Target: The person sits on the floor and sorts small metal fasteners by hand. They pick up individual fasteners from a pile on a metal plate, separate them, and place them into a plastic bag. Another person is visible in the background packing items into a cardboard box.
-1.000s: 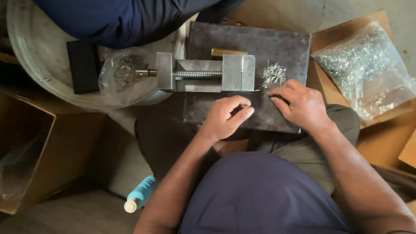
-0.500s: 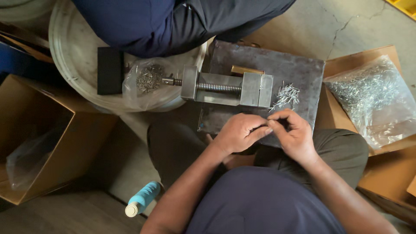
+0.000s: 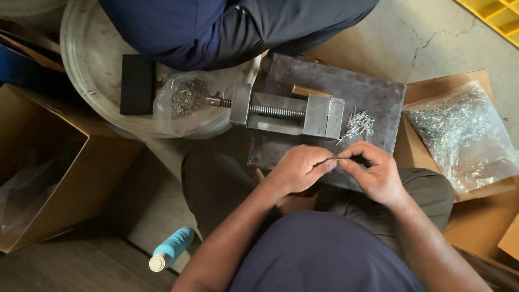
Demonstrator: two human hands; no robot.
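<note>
Concrete floor point(image 3: 448, 43): seen bare at the upper right, cracked.

Cardboard box point(image 3: 48, 178): open, set at the left edge of the view; a clear bag liner is seen inside.

Round pale drum lid point(image 3: 92, 70): laid at the upper left. A black block point(image 3: 137, 84) is carried on it, and a clear bag of small metal pieces point(image 3: 186, 100) is laid at its near rim. A seated person in dark blue clothing point(image 3: 216, 27) is seen above it.

Dark steel plate point(image 3: 373, 97): rested across the person's lap. A grey vise point(image 3: 286, 112) is carried along its far-left part, the screw handle reaching past the plate's left edge toward the bag. A brass-coloured bar point(image 3: 308, 91) is seen just behind the vise.

Plastic bag of pins point(image 3: 459, 130): laid in a flat cardboard tray beside the plate's right edge.

Blue bottle point(image 3: 172, 249): laid on its side on the floor at the lower left.

Left hand point(image 3: 298, 168) and right hand point(image 3: 373, 172): held together over the plate's near edge, fingertips meeting; both are closed in a pinch on one thin pin point(image 3: 336, 159).

Loose heap of pins point(image 3: 357, 125): laid on the plate just right of the vise, near the hands.
</note>
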